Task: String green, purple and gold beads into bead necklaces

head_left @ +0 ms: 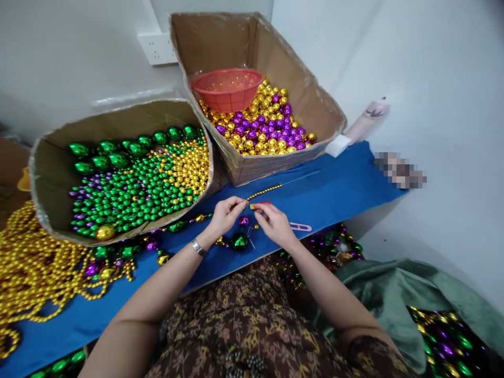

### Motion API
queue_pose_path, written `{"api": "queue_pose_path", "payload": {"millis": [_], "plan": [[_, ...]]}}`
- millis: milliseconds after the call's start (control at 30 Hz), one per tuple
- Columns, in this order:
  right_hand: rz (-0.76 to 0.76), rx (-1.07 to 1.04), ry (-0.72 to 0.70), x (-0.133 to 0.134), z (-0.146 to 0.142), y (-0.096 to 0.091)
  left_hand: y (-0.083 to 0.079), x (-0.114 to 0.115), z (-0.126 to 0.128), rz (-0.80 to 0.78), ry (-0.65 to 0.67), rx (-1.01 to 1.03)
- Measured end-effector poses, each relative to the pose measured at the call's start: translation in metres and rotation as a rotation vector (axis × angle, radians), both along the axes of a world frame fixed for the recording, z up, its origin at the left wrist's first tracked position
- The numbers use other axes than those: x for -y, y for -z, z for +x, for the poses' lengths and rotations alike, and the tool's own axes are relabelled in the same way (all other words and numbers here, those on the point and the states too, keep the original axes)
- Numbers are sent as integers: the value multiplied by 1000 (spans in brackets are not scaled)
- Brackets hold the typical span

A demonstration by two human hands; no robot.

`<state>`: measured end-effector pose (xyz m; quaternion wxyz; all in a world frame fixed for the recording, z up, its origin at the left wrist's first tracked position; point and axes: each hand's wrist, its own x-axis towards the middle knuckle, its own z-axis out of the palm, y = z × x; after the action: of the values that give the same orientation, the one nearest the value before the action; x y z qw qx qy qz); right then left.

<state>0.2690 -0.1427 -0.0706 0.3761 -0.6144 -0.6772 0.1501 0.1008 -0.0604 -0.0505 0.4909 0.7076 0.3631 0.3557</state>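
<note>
Near the middle of the table, my left hand [227,212] pinches the near end of a short string of small gold beads [265,192]. A thin clear thread runs on from its far end. Just to the right, my right hand [273,223] has its fingers closed around a slim red object [263,203] with a small gold-coloured end; its kind I cannot make out. The fingertips of both hands are close together but apart. Below them lie a purple bead [243,220] and a large green bead [239,241] on a beaded strand.
A cardboard box [137,109] of green, gold and purple beads stands at left. Behind it, a bigger box [311,89] holds gold and purple beads and a red basket [227,97]. Gold bead strings [35,262] pile at far left. Pink snips [301,227] lie on the blue cloth [338,184].
</note>
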Motion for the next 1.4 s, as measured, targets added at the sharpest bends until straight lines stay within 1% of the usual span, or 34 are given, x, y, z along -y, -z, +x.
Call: {"api": "queue_pose_path", "payload": {"millis": [100, 200, 267, 333, 400, 467, 533, 633, 767, 867, 900, 933, 1000, 1033, 1067, 1133, 1167, 1200, 1233, 1300, 1333, 1400], "plan": [[70, -101, 11, -6, 2, -20, 1, -1, 7, 128, 92, -93], [144, -124, 19, -14, -4, -30, 0, -1, 13, 206, 136, -125], [182, -138, 35, -20, -5, -35, 0, -2, 17, 169, 139, -92], [208, -172, 87, -26, 1, -41, -1, -4, 20, 58, 148, -45], [222, -238, 174, -33, 13, -48, -2, -6, 23, -70, 168, -23], [237, -328, 261, -40, 29, -56, -3, -8, 25, -159, 190, -17], [247, -414, 309, -45, 46, -61, -2, -10, 26, -202, 216, -14], [270, -514, 374, -50, 69, -65, 1, -14, 26, -221, 256, -26], [296, -633, 519, -51, 103, -61, 4, -19, 22, -248, 279, -38], [277, -684, 679, -49, 138, -48, 1, -21, 19, -304, 262, -38], [226, -640, 727, -48, 151, -43, -1, -21, 19, -329, 248, -18], [135, -550, 764, -46, 163, -37, -4, -20, 18, -362, 229, 16], [-94, -319, 785, -41, 182, -25, -10, -20, 17, -449, 186, 100], [-183, -223, 781, -39, 189, -19, -12, -19, 18, -487, 168, 137], [-238, -154, 777, -36, 193, -15, -15, -19, 18, -517, 153, 165], [-254, -84, 791, -35, 193, -8, -18, -19, 18, -537, 130, 192], [-263, -2, 787, -35, 190, -7, -20, -19, 19, -523, 122, 193], [-290, 128, 753, -38, 185, -6, -21, -19, 19, -500, 113, 188], [-332, 282, 689, -41, 179, -5, -23, -20, 19, -472, 106, 176], [-426, 568, 500, -52, 164, -5, -26, -20, 20, -414, 96, 148], [-462, 655, 409, -59, 158, -4, -29, -20, 21, -395, 95, 139], [-485, 695, 295, -73, 147, -2, -34, -19, 22, -394, 99, 139]]}}
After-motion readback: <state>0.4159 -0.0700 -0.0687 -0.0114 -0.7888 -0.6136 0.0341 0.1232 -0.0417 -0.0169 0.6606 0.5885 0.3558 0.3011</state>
